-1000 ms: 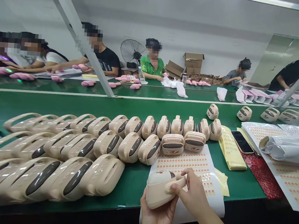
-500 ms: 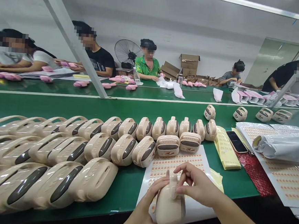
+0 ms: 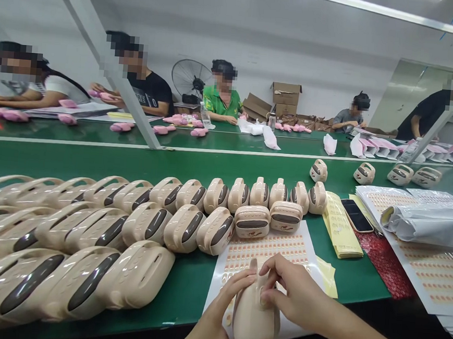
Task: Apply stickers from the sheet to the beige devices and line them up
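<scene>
A beige plastic unit with a carry handle (image 3: 254,323) is held up close to me, its narrow side towards me. My left hand (image 3: 225,315) wraps round its left side, with the fingers near the handle. My right hand (image 3: 293,292) is curled at the handle's right side, thumb and forefinger bent together against the unit. Whatever may be between those fingertips is too small or hidden. Beneath both hands lies a white sheet of small orange-brown stickers (image 3: 283,243). Two finished-looking beige units with dark oval panels (image 3: 252,222) stand on its far edge.
Rows of similar beige units (image 3: 135,274) fill the green table (image 3: 185,297) to the left. To the right lie yellow sticker sheets (image 3: 341,228), a phone (image 3: 356,215), red bubble wrap (image 3: 387,265) and more sticker sheets (image 3: 433,285). Several co-workers sit across the table among pink items.
My right hand has shifted slightly left and down along the handle, its fingers drawn in closer. The left hand keeps its hold on the unit. The view has moved a little.
</scene>
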The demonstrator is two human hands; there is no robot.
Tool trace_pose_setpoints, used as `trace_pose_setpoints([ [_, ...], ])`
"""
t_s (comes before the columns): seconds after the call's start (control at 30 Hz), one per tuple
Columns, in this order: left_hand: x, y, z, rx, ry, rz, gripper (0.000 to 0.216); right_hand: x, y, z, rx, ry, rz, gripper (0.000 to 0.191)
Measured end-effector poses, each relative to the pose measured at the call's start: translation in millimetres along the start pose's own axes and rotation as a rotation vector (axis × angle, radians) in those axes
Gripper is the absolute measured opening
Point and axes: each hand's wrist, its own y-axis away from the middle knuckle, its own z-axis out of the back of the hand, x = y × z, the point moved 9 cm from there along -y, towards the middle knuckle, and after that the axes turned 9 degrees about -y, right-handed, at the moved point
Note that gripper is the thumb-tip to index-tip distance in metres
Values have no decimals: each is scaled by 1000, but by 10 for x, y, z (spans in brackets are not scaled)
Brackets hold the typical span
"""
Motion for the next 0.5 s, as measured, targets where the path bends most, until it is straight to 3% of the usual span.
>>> trace_pose_setpoints([
  [0.13,21,-15,-7,-25,21,37,94,132,151,-9,-166,268,330,21],
  [0.23,59,-34,-15,-24,92,59,95,175,343,-73,-214,467,554,35],
  [0.37,50,-81,19,-27,139,96,89,78,329,-32,-165,483,485,66],
  [0.5,-38,-132,102,-121,176,124,73,-59,49,72,-76,222,255,66],
])
